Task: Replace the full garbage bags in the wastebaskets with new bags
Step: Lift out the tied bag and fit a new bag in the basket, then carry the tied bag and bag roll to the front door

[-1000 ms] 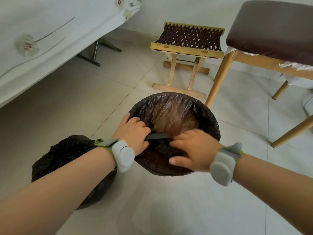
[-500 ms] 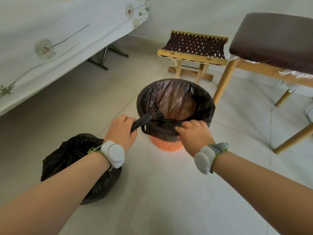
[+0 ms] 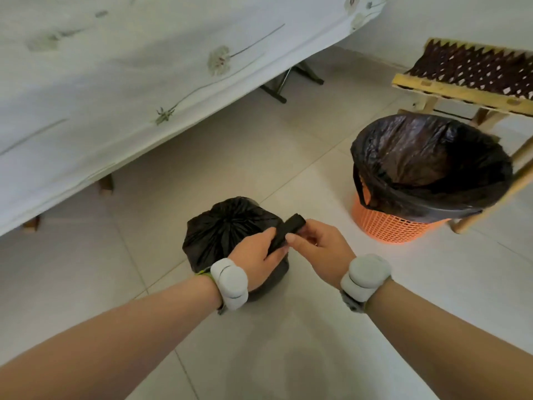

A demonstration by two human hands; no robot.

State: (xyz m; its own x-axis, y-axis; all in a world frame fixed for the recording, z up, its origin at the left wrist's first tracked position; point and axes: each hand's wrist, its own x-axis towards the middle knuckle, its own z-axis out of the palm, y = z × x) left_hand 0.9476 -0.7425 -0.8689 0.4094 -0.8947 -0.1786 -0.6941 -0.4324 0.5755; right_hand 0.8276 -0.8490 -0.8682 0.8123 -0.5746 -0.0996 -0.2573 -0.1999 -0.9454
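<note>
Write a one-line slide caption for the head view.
Both hands hold a black bag roll above the tied full bag; orange wastebasket freshly lined.

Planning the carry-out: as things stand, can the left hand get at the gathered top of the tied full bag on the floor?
Probably yes. The left hand sits right over the full bag with nothing between, but it and the right hand are pinching a bag roll, so it must let go first.
</note>
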